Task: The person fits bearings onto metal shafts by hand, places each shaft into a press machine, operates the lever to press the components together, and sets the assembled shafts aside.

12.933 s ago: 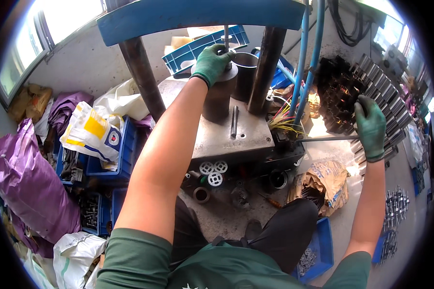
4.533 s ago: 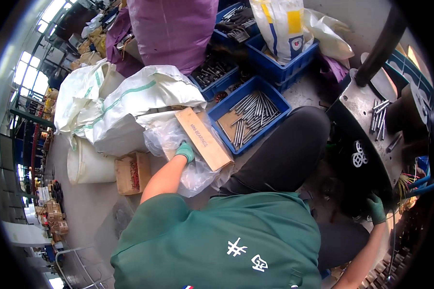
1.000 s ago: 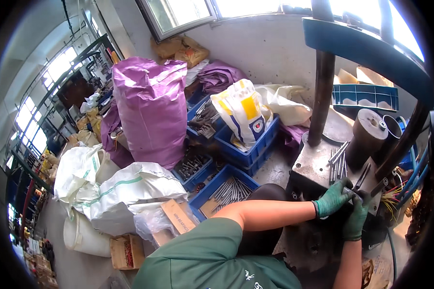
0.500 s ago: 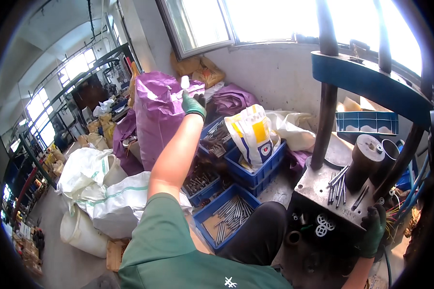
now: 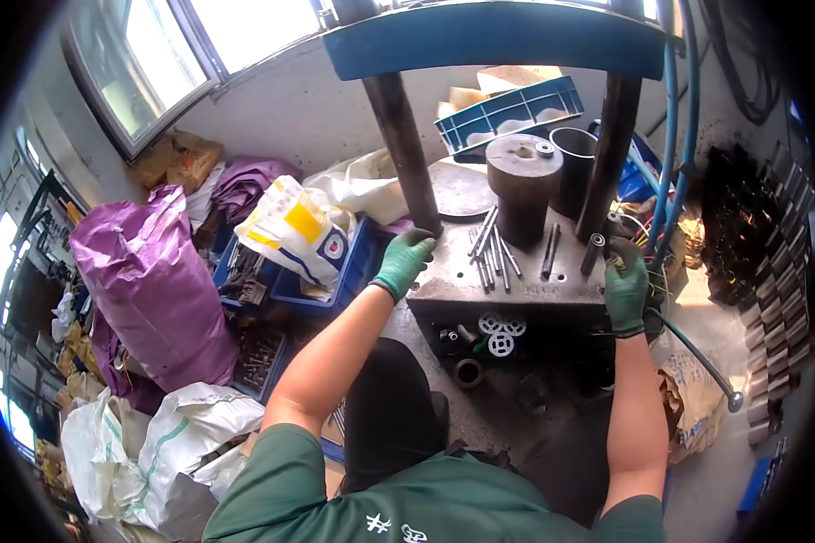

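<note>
Left hand (image 5: 404,261) back from over the purple sack (image 5: 154,290); now by the foot of the press's left post (image 5: 400,149), at the worktop (image 5: 444,274) edge. Its grip: fingers bent, cannot tell whether they pinch anything. Right hand (image 5: 627,288), on the ball-ended lever (image 5: 695,348) in the earliest view, now off it, just beside a short dark piece (image 5: 593,257); fingers curled, contents hidden. Metal rods (image 5: 503,259) lie bunched on the worktop near the dark cylinder (image 5: 522,199), unmoved since half a second ago.
</note>
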{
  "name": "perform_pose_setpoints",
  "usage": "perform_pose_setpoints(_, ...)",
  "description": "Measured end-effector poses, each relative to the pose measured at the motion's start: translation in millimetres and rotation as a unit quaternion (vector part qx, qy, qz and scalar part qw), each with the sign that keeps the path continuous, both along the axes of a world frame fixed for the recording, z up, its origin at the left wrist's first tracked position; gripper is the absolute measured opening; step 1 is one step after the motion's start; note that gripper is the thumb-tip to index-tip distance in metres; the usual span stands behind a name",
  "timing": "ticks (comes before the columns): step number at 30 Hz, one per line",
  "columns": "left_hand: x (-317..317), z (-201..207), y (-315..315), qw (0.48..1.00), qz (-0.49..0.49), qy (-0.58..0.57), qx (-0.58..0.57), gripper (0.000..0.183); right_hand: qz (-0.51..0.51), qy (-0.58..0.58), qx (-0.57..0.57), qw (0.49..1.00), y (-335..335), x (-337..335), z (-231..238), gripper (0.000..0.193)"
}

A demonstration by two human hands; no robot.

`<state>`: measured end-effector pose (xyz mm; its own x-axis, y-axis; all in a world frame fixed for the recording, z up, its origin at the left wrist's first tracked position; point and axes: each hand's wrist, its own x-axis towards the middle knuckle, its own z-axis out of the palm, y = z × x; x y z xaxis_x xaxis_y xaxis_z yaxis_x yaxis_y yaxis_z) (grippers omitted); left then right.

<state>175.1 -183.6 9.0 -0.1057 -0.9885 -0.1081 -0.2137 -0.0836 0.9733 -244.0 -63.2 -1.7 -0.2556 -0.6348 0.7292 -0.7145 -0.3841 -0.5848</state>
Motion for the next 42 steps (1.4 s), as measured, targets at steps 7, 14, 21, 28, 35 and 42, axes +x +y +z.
perform_pose_setpoints(7, -102, -36, -30, 0.899, -0.037, -0.404, -0.165, 0.072, -0.079, 0.052, -0.006, 0.996, -18, -15, -22, 0.036)
perform_pose_setpoints(14, -96, -48, -57, 0.953, -0.034, -0.281, -0.105, 0.052, -0.072, 0.058, 0.016, 0.996, -35, -5, -22, 0.037)
perform_pose_setpoints(21, -105, -24, -1, 0.911, 0.004, 0.384, 0.149, 0.032, -0.09, 0.099, 0.063, 0.989, -40, -12, -31, 0.039)
perform_pose_setpoints(28, -117, -15, 103, 0.916, -0.204, 0.327, 0.113, 0.055, -0.093, 0.142, 0.027, 0.985, -34, -3, -17, 0.031)
perform_pose_setpoints(35, -137, -22, 136, 0.915, -0.347, 0.195, 0.064, 0.045, 0.21, -0.555, 0.129, 0.794, 19, 65, 10, 0.034)
perform_pose_setpoints(42, -148, -27, 137, 0.919, -0.367, 0.116, 0.09, 0.039, 0.281, -0.614, 0.14, 0.724, 38, 75, 19, 0.04)
